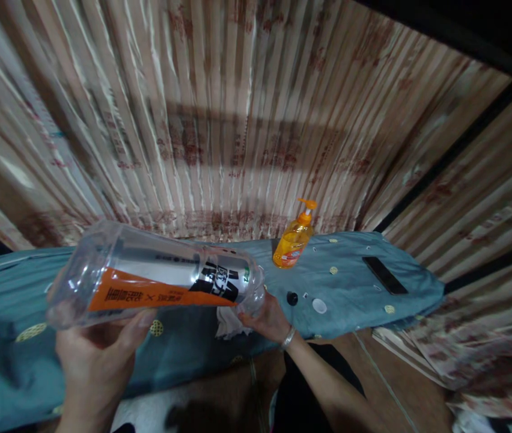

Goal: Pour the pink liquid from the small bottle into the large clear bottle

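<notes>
Bottle (157, 275), big, clear and empty-looking, lies on its side above the blue cloth (364, 264), with its long way running left to right. The left hand (98, 355) is curled under its wide bottom end and holds it up. The right hand (267, 319) is closed at the mouth end with a white rag (229, 322), and a small black cap (292, 297) lies just beside that hand.
</notes>
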Demonstrator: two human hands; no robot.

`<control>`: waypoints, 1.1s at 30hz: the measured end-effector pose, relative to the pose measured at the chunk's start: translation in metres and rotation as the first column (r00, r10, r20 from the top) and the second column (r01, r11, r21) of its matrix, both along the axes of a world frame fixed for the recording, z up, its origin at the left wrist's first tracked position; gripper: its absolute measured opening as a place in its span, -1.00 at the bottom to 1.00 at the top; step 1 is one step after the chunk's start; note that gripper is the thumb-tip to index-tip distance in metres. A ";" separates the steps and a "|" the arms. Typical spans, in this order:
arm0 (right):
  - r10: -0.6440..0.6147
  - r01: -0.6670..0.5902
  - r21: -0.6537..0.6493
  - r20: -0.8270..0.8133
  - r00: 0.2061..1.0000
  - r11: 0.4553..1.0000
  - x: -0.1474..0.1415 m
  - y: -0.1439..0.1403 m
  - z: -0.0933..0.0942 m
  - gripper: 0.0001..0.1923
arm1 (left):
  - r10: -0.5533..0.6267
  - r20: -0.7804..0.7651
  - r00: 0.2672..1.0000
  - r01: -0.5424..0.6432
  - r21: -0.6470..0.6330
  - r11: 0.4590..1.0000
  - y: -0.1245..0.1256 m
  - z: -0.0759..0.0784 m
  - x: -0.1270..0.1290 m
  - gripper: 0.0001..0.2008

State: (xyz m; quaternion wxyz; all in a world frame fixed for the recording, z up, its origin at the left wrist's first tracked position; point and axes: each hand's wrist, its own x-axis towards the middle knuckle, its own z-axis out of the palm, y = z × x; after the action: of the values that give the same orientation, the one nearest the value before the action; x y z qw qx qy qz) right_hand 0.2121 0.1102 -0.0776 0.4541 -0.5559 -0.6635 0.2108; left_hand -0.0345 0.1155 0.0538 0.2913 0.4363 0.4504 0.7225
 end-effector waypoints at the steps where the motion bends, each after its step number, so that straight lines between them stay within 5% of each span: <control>1: 0.002 -0.002 0.006 -0.004 1.000 1.000 0.000 0.000 -0.001 -0.40 | -0.005 0.060 0.998 0.007 -0.031 0.999 0.000 0.000 0.000 -0.48; 33: -0.023 0.023 -0.039 -0.013 1.000 0.999 0.001 0.000 -0.005 -0.45 | -0.025 0.156 0.988 0.028 -0.023 0.999 0.004 0.003 0.005 -0.53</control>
State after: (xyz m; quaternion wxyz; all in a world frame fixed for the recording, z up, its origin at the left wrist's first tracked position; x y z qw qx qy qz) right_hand 0.2128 0.1103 -0.0828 0.4502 -0.5707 -0.6499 0.2220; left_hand -0.0294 0.1195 0.0569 0.3405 0.3809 0.4295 0.7446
